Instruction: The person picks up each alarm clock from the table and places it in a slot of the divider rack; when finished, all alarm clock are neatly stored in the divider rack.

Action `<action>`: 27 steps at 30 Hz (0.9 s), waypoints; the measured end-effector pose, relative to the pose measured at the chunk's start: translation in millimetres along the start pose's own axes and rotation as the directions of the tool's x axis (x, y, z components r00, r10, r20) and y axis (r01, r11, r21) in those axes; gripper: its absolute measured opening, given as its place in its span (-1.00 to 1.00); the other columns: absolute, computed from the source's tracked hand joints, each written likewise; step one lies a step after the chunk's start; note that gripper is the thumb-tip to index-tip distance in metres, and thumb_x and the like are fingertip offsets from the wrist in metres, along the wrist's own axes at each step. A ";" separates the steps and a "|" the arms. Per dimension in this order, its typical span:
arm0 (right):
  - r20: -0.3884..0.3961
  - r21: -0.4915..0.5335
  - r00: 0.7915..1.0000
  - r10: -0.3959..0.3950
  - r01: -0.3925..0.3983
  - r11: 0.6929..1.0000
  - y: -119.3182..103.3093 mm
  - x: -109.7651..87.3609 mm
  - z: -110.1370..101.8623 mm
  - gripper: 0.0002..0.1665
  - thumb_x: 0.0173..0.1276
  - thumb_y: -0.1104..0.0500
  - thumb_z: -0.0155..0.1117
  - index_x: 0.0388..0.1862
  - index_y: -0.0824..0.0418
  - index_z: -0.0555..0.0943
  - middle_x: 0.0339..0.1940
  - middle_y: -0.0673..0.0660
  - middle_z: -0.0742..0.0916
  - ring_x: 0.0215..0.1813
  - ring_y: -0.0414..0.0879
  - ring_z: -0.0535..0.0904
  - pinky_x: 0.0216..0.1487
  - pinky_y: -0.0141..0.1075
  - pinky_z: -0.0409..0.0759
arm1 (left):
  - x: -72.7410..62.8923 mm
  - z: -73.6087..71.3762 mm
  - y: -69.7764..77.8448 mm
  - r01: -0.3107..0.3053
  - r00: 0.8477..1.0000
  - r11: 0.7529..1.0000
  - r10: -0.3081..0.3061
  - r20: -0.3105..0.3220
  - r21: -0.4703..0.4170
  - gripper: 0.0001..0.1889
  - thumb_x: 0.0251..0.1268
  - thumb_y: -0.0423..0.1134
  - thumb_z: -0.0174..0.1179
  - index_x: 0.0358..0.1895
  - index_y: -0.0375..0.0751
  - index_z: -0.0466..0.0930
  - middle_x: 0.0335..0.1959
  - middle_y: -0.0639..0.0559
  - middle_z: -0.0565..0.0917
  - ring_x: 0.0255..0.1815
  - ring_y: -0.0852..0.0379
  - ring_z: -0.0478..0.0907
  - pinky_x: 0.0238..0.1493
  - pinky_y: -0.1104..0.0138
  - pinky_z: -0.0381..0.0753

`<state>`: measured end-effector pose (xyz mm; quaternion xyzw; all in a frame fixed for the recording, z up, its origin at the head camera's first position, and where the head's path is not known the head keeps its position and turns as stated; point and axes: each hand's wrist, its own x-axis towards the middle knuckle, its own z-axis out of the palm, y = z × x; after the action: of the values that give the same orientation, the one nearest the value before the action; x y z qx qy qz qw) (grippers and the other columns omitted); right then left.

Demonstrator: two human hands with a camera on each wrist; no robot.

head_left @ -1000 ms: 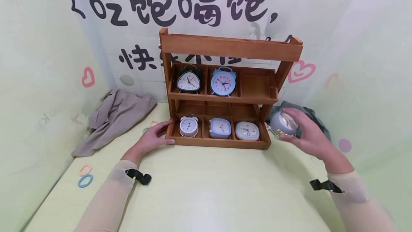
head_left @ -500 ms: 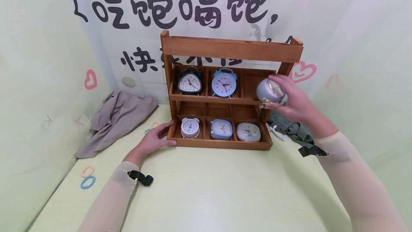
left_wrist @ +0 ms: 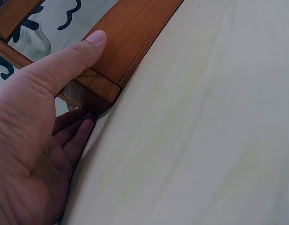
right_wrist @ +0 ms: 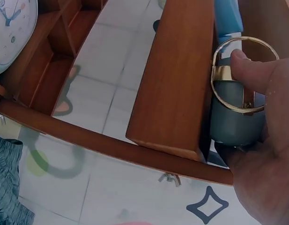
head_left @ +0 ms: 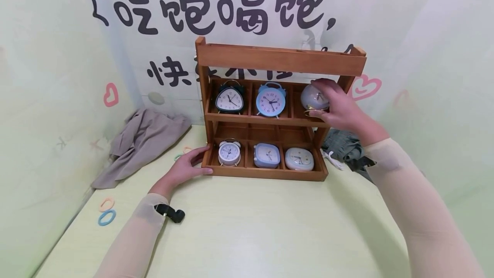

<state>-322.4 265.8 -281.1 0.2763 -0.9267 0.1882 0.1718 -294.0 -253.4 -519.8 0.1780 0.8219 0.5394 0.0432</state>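
Observation:
My right hand [head_left: 341, 105] holds a round grey-blue clock [head_left: 310, 97] at the top right compartment of a wooden two-tier shelf [head_left: 266, 174]. In the right wrist view my thumb lies on the gold ring [right_wrist: 220, 101] of that clock. My left hand [head_left: 181, 171] grips the shelf's lower left corner, thumb in front and fingers at the side. A dark triangular clock [head_left: 230, 100] and a blue twin-bell clock [head_left: 271, 101] stand on the upper tier. Below are a white alarm clock [head_left: 229, 153], a blue square clock [head_left: 267, 155] and a pale oval clock [head_left: 299, 159].
A grey-brown cloth [head_left: 148, 140] lies on the left of the table [head_left: 254, 226]. Behind the shelf's right side is a dark green cloth [head_left: 341, 144]. A pink ring [head_left: 106, 203] and a blue ring [head_left: 106, 217] lie at the table's left.
My right hand has carried the round clock from beside the shelf's right end up and leftward to the top right compartment. My left hand has stayed at the corner.

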 end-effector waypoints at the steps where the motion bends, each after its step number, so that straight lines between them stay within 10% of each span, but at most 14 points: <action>1: 0.008 -0.007 1.000 -0.002 0.002 1.000 1.1 1.7 2.0 0.05 0.41 0.21 0.64 0.76 0.21 0.30 0.69 0.36 0.35 0.57 0.34 0.32 0.48 0.42 0.49 | 0.2 -0.3 -0.5 -0.003 1.000 1.000 0.003 0.000 -0.002 0.01 0.23 -0.06 0.73 0.73 0.00 0.40 0.73 -0.12 0.37 0.67 -0.24 0.39 0.67 -0.07 0.40; 27: 0.066 0.006 0.998 -0.011 0.010 1.000 11.1 4.6 25.0 0.06 0.50 0.20 0.47 0.84 0.19 0.16 0.78 0.39 0.14 0.73 0.33 -0.02 0.68 0.42 0.22 | -0.2 0.1 1.5 0.007 1.000 1.000 -0.007 -0.003 0.004 0.01 0.22 -0.04 0.73 0.73 -0.01 0.40 0.72 -0.16 0.38 0.67 -0.25 0.40 0.68 -0.09 0.39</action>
<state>-337.7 261.2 -303.7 0.2877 -0.9298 0.1808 0.1411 -293.5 -252.8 -518.5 0.1743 0.8238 0.5377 0.0435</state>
